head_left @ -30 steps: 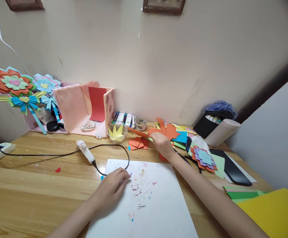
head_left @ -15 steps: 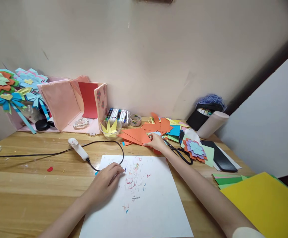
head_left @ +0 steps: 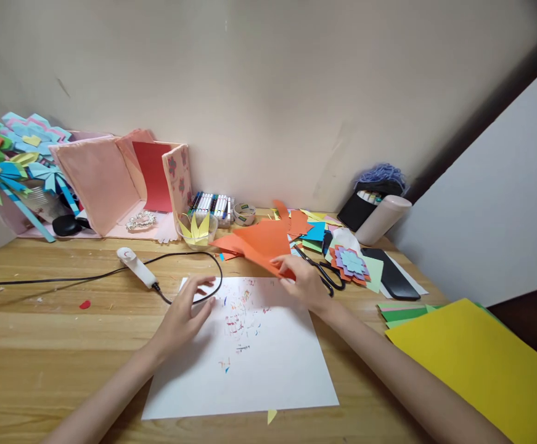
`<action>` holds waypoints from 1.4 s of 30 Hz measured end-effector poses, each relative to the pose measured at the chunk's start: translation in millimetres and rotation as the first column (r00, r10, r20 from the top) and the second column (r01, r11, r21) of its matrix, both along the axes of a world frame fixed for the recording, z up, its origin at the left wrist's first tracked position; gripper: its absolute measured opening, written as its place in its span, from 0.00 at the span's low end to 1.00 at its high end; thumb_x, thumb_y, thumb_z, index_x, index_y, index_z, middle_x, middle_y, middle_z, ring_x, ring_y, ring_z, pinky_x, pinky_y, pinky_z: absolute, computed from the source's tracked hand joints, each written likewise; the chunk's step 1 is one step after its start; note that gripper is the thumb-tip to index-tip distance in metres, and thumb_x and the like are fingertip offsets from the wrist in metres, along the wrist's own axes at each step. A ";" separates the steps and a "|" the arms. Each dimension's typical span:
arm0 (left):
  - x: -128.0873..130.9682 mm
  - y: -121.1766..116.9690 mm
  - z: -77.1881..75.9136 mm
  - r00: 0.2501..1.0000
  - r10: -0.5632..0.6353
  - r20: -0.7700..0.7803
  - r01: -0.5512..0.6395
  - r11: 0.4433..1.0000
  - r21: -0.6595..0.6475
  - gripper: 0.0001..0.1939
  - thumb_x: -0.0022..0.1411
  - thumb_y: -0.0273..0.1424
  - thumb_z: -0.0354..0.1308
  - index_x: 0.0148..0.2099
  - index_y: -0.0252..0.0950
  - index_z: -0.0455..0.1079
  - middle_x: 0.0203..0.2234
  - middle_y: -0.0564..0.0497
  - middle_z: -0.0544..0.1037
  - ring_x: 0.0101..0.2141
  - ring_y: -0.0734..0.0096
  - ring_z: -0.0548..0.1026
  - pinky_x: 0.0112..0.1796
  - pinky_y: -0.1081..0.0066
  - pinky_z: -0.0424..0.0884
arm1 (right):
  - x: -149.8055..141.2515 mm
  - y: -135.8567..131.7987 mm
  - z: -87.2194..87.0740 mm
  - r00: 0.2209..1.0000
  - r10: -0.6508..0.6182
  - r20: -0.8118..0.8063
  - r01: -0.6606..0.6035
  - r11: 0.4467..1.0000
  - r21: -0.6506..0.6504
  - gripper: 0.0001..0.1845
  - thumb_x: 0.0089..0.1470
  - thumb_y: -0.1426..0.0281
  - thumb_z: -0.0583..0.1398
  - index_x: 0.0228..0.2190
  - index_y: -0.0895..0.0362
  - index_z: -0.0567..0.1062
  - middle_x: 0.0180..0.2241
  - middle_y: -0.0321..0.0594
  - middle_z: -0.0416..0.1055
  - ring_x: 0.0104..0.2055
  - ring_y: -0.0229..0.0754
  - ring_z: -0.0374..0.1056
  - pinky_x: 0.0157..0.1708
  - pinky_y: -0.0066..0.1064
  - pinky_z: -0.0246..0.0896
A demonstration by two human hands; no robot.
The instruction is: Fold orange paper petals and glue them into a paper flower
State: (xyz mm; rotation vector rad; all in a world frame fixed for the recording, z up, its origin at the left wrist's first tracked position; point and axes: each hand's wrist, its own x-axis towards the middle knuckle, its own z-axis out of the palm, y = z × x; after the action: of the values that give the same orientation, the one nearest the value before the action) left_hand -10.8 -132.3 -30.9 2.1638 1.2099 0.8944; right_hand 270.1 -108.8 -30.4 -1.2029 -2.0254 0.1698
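an orange sheet (head_left: 261, 242) is pinched at its near corner between the thumb and fingers of the right hand (head_left: 299, 280), and is held tilted over the far edge of the white paper (head_left: 268, 364), near the bowl (head_left: 196, 232) and to the left of the scissors (head_left: 326, 273). nothing is gripped by the left hand (head_left: 187, 311), whose thumb and fingers are parted in a loose curl above the paper's left side, beside the loop of black cable (head_left: 221, 271).
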 end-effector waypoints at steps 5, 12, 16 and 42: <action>31.4 -5.2 2.3 0.987 -0.060 -0.149 0.100 0.955 0.278 0.36 0.56 0.32 0.56 0.62 0.41 0.42 0.56 0.40 0.57 0.56 0.57 0.57 0.52 0.56 0.59 | -5.0 -49.0 -17.6 0.956 0.139 0.257 -0.163 0.984 0.072 0.14 0.50 0.80 0.51 0.39 0.59 0.69 0.36 0.48 0.73 0.40 0.45 0.69 0.36 0.35 0.65; 44.1 -4.1 -23.9 0.876 -0.405 -0.262 0.440 0.893 0.090 0.19 0.54 0.29 0.57 0.50 0.40 0.66 0.50 0.45 0.71 0.51 0.61 0.67 0.54 0.55 0.57 | 1.0 -72.9 -20.3 0.901 0.351 0.254 -0.326 0.936 -0.137 0.13 0.54 0.76 0.52 0.40 0.57 0.71 0.37 0.45 0.74 0.39 0.42 0.69 0.37 0.33 0.66; 38.2 -6.9 -27.4 0.935 -0.319 -0.154 0.312 0.947 -0.069 0.13 0.59 0.32 0.52 0.47 0.39 0.70 0.47 0.46 0.74 0.47 0.63 0.71 0.47 0.62 0.67 | 15.3 -67.1 -17.2 0.929 0.361 0.078 -0.331 0.909 -0.255 0.23 0.48 0.70 0.60 0.49 0.55 0.68 0.44 0.45 0.71 0.47 0.44 0.65 0.46 0.36 0.62; 54.0 8.1 -24.9 0.970 0.046 -0.238 -0.025 0.996 0.090 0.16 0.60 0.28 0.48 0.51 0.38 0.60 0.46 0.44 0.66 0.47 0.60 0.65 0.45 0.60 0.63 | -15.6 -39.1 -34.8 0.939 -0.337 0.075 0.344 0.903 -0.256 0.15 0.54 0.65 0.54 0.20 0.54 0.56 0.24 0.36 0.61 0.27 0.39 0.58 0.24 0.29 0.50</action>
State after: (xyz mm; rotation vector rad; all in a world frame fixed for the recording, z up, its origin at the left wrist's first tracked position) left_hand 43.2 -124.2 -55.7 2.3815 1.3495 0.7261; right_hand 254.5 -147.9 -65.2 -1.7181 -1.8192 0.2584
